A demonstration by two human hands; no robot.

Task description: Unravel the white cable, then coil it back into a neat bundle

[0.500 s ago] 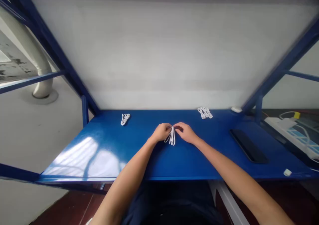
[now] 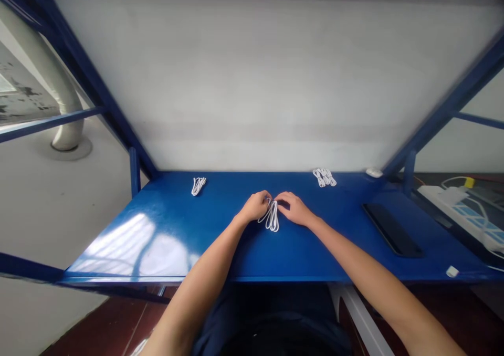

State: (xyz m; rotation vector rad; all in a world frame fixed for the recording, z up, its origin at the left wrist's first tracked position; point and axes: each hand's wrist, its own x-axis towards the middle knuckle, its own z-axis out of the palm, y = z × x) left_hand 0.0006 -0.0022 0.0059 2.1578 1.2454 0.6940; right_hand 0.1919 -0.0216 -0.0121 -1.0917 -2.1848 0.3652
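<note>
At the far left of the blue table (image 2: 165, 240), close to the back edge, lies one coiled white cable (image 2: 198, 185), well apart from everything else, with a broad bare stretch of tabletop in front of it reaching to the near edge. Toward the middle, the person's left hand (image 2: 256, 207) is curled, its fingertips pinched on the top of a looped white cable bundle (image 2: 271, 219), whose loops hang down onto the table surface. The right hand (image 2: 292, 209) meets it from the other side, fingers likewise closed on the top of the same bundle, so both hands grip it together (the loops below fan out slightly). Further right, by the back edge, sits a small heap of coiled white cables (image 2: 324, 177); their number cannot be told. A small white object (image 2: 374, 173) rests in the back right corner. One flat black pad (image 2: 391, 230) lies along the right side, and one small white piece (image 2: 452, 271) sits at the near right edge.
</note>
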